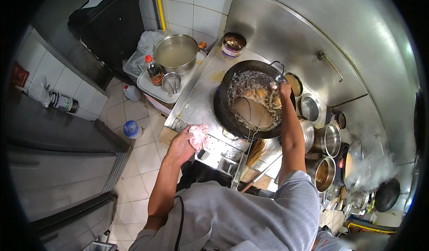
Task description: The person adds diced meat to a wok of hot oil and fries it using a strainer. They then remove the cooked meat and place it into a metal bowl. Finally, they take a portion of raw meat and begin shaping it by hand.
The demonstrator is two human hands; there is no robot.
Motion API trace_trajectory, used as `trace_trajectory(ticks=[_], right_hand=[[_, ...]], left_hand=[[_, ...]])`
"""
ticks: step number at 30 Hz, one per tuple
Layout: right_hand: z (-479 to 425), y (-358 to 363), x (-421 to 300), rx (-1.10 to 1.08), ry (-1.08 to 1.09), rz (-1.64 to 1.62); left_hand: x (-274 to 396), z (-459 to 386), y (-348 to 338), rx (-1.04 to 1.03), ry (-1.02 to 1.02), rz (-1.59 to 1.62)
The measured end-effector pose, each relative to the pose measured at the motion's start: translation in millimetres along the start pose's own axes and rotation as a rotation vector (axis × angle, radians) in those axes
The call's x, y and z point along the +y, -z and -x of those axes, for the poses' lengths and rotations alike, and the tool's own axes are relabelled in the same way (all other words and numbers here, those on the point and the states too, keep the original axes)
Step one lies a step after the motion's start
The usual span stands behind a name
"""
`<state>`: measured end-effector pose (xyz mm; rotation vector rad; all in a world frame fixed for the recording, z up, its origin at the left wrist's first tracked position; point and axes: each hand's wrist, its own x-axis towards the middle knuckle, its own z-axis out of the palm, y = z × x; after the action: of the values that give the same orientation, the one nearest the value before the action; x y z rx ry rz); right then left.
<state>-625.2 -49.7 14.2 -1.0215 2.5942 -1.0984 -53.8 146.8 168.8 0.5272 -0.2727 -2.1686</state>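
My left hand point(181, 147) holds a pink-and-white lump of raw, apparently flour-coated food point(198, 137), out over the stove's front edge. My right hand point(285, 91) reaches over the far right side of a dark wok point(220, 108). By its fingertips is a small pale piece point(273, 85); whether the fingers still grip it is unclear. Cloudy oil point(253, 112) foams in the wok around browned frying food point(256, 93). Thin wire handles point(250, 117) cross the near rim, their other end hidden in the oil.
Left of the stove, a tray point(164, 95) bears a large pot point(176, 53), a sauce bottle point(153, 70) and a metal cup point(171, 83). A bamboo brush point(256, 152) lies by the wok. Pots point(330, 140) and a perforated strainer point(306, 133) stand at right, near steam point(372, 170).
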Motion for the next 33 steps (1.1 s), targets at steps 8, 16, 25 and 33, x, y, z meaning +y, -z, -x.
trace_trajectory(ticks=[8, 16, 25, 33], right_hand=[[228, 135, -180, -0.692, 0.169, -0.697], [360, 176, -239, -0.928, 0.566, -0.425], [372, 170, -227, -0.846, 0.264, -0.529], [376, 164, -225, -0.834, 0.087, -0.608]], left_hand=[[0, -13, -16, -0.058, 0.016, -0.021], [-16, -37, -38, -0.077, 0.028, -0.186], [-28, -46, -36, -0.081, 0.099, -0.306], [-32, -45, -34, -0.093, 0.105, -0.204]])
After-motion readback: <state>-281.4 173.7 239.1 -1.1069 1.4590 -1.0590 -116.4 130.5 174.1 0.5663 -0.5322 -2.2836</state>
